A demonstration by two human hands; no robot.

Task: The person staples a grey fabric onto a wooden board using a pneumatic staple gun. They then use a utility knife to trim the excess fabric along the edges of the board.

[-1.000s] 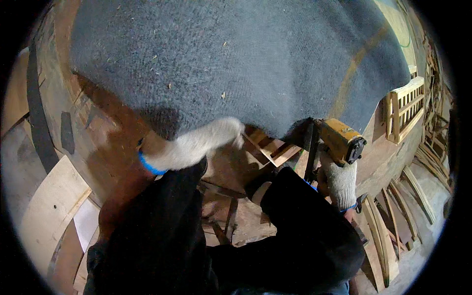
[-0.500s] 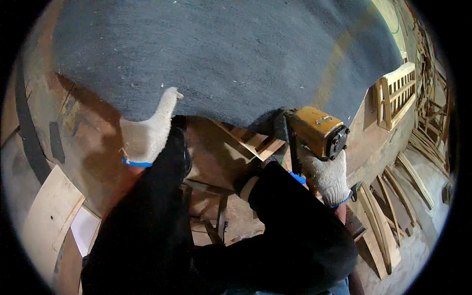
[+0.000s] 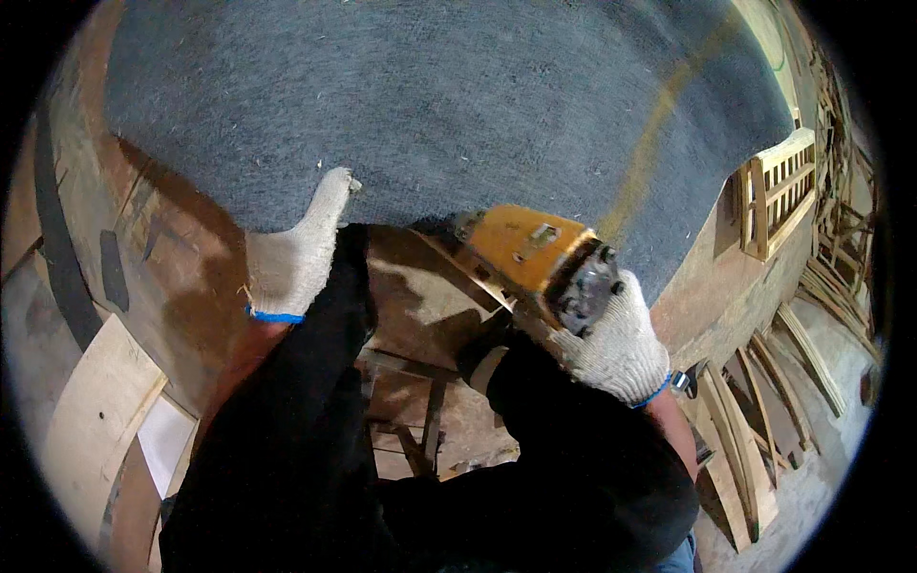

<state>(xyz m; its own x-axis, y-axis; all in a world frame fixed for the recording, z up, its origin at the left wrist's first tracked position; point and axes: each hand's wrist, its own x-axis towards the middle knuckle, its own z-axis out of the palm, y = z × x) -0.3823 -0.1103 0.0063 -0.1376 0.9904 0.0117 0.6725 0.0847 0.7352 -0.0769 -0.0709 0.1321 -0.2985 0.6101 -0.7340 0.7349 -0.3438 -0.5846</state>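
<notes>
A large dark grey fabric sheet spreads across the upper part of the view, with a faint yellowish stripe on its right side. My left hand, in a white knitted glove, grips the near edge of the sheet. Its thumb lies on top, and the other fingers are hidden beneath. My right hand, gloved alike, is closed around a yellow nail or staple gun. The gun's nose points left and meets the sheet's near edge, to the right of my left hand. The handle is mostly hidden behind the gun's body.
My black-clad legs are below the sheet. A slatted wooden frame juts out at the right. Curved wood strips lie on the floor at lower right, and a pale wooden panel leans at lower left.
My right hand has swung the gun leftward and turned it from pointing away to lying along the sheet's near edge. The left hand has stayed almost in place.
</notes>
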